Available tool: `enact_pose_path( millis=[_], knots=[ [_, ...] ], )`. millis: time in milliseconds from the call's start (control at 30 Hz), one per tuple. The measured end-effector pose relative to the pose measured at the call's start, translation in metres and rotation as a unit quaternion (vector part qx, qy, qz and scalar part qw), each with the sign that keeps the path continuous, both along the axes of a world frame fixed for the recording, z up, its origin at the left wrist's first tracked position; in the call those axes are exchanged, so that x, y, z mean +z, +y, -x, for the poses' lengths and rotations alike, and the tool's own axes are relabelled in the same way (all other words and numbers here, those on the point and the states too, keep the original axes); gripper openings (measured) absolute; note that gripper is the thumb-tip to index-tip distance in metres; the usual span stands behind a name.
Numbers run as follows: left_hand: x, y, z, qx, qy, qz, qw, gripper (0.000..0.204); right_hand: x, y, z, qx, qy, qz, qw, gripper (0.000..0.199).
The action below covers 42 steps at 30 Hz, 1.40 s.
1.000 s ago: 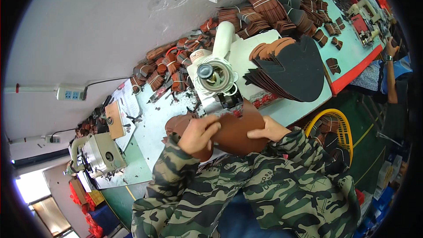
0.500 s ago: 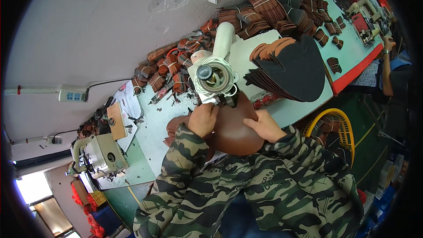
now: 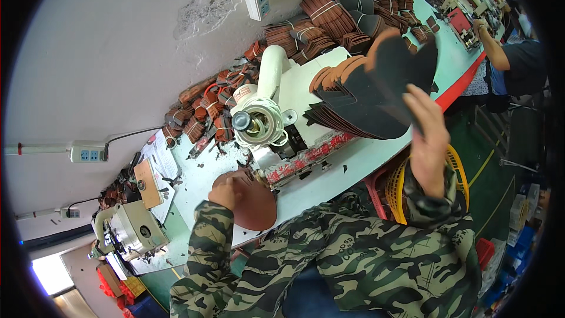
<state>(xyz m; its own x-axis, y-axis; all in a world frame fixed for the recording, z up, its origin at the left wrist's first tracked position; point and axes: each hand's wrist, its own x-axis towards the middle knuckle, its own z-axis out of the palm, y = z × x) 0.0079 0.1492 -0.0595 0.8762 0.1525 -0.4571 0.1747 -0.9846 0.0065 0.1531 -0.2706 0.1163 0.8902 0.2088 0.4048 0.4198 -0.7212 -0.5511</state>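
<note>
Right fingers (image 3: 425,106) grip a dark piece (image 3: 393,70); curled left fingers (image 3: 226,186) touch a brown piece (image 3: 256,207) (grip unclear).

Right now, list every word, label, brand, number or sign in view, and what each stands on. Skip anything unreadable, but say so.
Small red-and-white label on the cream machine: print too small to read.
Dark letters on the camouflage jacket: broken by folds; wording not copied here.
White papers on the table: faint marks, too small to read.
</note>
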Motion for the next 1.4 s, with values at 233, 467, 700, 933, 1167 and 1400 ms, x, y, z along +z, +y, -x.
enact_pose_path(
  millis=[233, 467, 700, 933, 1167, 1400],
  knots=[
    [-0.007, -0.011, 0.016, 0.026, -0.046, -0.001, 0.999, 0.039, -0.038, 0.026, 0.018, 0.049, 0.055, 0.046, 0.996, 0.046],
    [0.075, -0.046, -0.020, -0.142, 0.118, 0.356, 0.916, 0.016, -0.068, 0.058, 0.044, 0.276, 0.391, -0.084, 0.874, 0.052],
    [0.106, -0.104, -0.057, 0.160, 0.043, 0.527, 0.833, 0.014, -0.122, 0.070, 0.050, 0.145, 0.640, -0.313, 0.686, 0.029],
    [0.061, -0.105, -0.068, 0.108, -0.098, 0.256, 0.955, 0.028, -0.132, 0.097, 0.047, 0.139, 0.521, -0.231, 0.810, 0.023],
    [0.058, -0.096, -0.104, 0.038, -0.005, 0.368, 0.929, 0.024, -0.089, 0.083, 0.076, 0.161, 0.734, -0.269, 0.602, 0.030],
    [0.015, -0.013, -0.057, 0.007, -0.133, 0.024, 0.991, 0.025, -0.043, 0.010, 0.050, 0.059, 0.259, -0.337, 0.903, 0.023]
  ],
)
